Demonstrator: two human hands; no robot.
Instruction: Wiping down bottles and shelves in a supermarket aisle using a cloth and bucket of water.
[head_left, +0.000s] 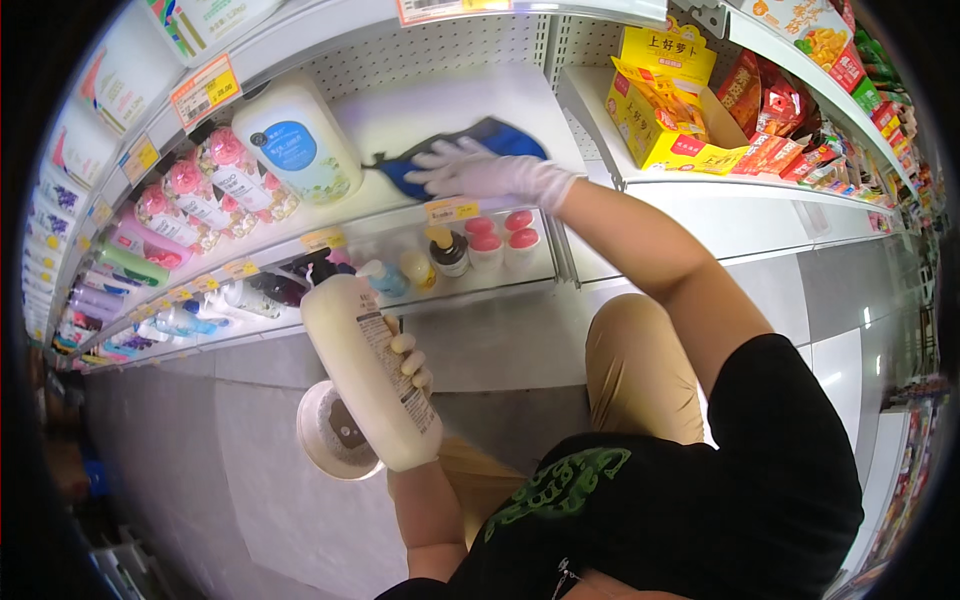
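Note:
My left hand (407, 354), in a pale glove, grips a large cream pump bottle (360, 360) with a black pump head. The bottle is tilted, its printed back label facing up at me, and it hides most of the hand. My right hand (469, 171), in a thin white glove, lies with fingers spread on a blue cloth (517, 142) with dark edges. That cloth rests on a white shelf board (420, 97). Just left of it stands a big white bottle (296, 139) with a blue oval label.
Pink floral bottles (225, 176) line the shelf to the left. Small bottles and red-capped jars (486, 251) stand on the lower shelf. A yellow snack box (675, 112) sits on the right shelf. A white bucket (337, 431) holding foamy liquid is on the tiled floor.

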